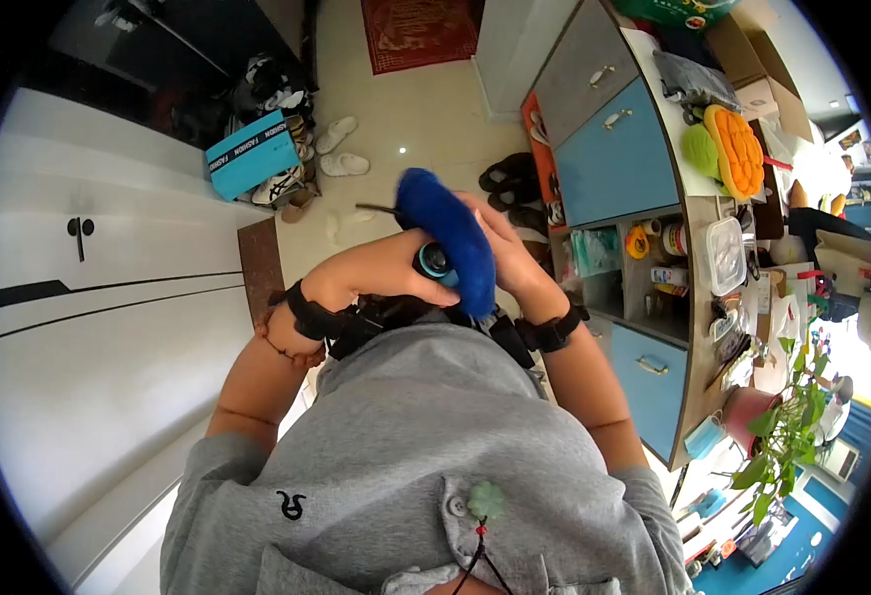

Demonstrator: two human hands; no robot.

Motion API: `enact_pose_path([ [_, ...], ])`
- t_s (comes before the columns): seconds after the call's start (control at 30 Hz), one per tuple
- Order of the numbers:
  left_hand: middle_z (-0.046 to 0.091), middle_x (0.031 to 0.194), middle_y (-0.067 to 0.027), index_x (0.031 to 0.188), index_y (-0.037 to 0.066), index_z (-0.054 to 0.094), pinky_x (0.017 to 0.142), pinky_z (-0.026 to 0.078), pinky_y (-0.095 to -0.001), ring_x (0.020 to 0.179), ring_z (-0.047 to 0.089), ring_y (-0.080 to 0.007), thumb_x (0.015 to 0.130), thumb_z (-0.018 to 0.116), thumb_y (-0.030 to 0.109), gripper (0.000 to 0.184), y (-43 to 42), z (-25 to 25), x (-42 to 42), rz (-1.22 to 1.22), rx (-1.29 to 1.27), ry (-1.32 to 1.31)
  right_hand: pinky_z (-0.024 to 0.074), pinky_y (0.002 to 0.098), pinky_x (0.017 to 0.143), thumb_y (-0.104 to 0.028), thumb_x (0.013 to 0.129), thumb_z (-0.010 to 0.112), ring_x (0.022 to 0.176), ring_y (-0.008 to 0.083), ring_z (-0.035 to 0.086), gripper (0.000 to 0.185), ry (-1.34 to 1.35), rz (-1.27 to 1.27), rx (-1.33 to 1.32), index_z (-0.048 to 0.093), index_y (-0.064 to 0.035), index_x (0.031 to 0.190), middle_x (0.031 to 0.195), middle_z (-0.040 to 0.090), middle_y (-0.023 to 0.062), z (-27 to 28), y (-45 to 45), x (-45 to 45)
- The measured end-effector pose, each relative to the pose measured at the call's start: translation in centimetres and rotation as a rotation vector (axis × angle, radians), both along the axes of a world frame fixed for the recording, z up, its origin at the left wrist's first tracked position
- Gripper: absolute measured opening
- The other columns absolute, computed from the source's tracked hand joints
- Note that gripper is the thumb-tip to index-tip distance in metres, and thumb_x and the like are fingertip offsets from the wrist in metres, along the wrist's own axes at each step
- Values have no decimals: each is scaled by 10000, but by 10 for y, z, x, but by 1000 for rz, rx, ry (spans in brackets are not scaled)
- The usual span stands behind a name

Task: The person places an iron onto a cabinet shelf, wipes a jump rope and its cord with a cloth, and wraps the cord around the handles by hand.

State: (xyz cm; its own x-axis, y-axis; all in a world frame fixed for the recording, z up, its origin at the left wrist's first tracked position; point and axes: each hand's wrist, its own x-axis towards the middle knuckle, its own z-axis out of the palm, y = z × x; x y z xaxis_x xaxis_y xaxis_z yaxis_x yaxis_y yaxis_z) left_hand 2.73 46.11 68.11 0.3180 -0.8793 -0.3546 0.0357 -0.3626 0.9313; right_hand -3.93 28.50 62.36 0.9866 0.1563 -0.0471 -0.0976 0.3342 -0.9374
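A fuzzy blue roll-like thing (447,238) is held in front of my body, at the middle of the view. My left hand (388,266) is closed around a teal cylinder with a dark round end (435,260), just beside the blue thing. On the other side, my right hand (500,243) lies against the blue thing, its fingers partly hidden behind it. A thin dark rod sticks out to the left of the blue thing. Both wrists wear black straps.
A blue-and-gray cabinet (619,164) with a cluttered top runs along the right. White cupboard doors (88,327) stand at left. A turquoise box (252,156), white slippers (341,149) and other shoes are on the floor beyond. A red mat (421,35) lies farther ahead.
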Motion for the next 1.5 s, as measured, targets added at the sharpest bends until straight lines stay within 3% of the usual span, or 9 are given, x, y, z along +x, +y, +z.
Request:
enact_pose_path([
  [0.2, 694, 894, -77, 924, 16, 689, 821, 465, -272, 869, 633, -174, 695, 764, 54, 244, 3, 7, 3, 42, 38, 304, 401, 372, 985, -366, 1011, 300, 1141, 326, 543, 536, -380, 78, -262, 547, 72, 1195, 1233, 559, 225, 28, 5, -2],
  [0.37, 671, 835, -79, 904, -3, 681, 770, 466, -260, 803, 630, -169, 731, 729, 23, 181, 5, -18, 10, 102, 100, 606, 481, 381, 706, -348, 991, 373, 770, 382, 620, 457, -218, -61, -455, 605, 44, 1028, 833, 632, 234, 25, 8, 2],
  [0.6, 669, 817, -79, 891, -19, 672, 670, 467, -256, 736, 621, -158, 736, 766, 118, 227, 22, -29, 4, -90, 367, 438, 473, 422, 659, -347, 970, 443, 729, 431, 583, 434, -152, 258, -762, 616, 29, 842, 752, 598, 263, 7, 7, 1],
  [0.7, 660, 746, -63, 835, -10, 674, 650, 452, -246, 700, 610, -141, 721, 770, 133, 207, 26, -7, 4, -51, 365, 316, 486, 385, 701, -285, 961, 495, 754, 379, 616, 336, -133, 438, -841, 616, 27, 938, 784, 626, 232, 29, -12, 3],
  [0.83, 643, 736, -43, 837, 6, 667, 665, 443, -246, 697, 585, -133, 717, 746, 133, 192, 27, -3, 15, -60, 394, 170, 475, 352, 803, -165, 913, 595, 897, 273, 608, 368, -19, 328, -222, 479, 19, 1211, 995, 617, 156, 29, -13, -1],
  [0.93, 643, 770, -53, 872, 7, 661, 662, 453, -263, 723, 585, -139, 726, 727, 102, 187, 18, 2, 9, -54, 402, 164, 473, 348, 817, -213, 892, 630, 926, 297, 601, 453, -408, 159, -548, 450, 23, 1234, 1035, 604, 188, 28, 13, 0],
  [1.13, 634, 975, -93, 1081, -8, 597, 743, 474, -268, 886, 591, -152, 724, 737, 73, 392, 34, -21, 2, -217, 379, 386, 489, 378, 777, -340, 907, 594, 888, 363, 632, 482, -109, 446, -703, 444, -2, 1217, 963, 623, 240, 36, 18, -12],
  [1.23, 649, 921, -82, 1026, -15, 610, 711, 478, -262, 834, 602, -136, 739, 741, 105, 338, 45, -13, 2, -289, 358, 87, 478, 427, 662, -303, 909, 597, 766, 405, 617, 398, -282, 401, -567, 469, -6, 1142, 836, 622, 239, 28, 15, -18],
  [1.5, 633, 749, -32, 890, -11, 615, 626, 459, -246, 674, 565, -103, 737, 757, 160, 269, 95, 35, 30, -114, 563, 138, 444, 251, 694, -180, 921, 589, 775, 110, 533, 320, 1, 397, -574, 517, 8, 1170, 880, 596, 60, 26, -96, -47],
])
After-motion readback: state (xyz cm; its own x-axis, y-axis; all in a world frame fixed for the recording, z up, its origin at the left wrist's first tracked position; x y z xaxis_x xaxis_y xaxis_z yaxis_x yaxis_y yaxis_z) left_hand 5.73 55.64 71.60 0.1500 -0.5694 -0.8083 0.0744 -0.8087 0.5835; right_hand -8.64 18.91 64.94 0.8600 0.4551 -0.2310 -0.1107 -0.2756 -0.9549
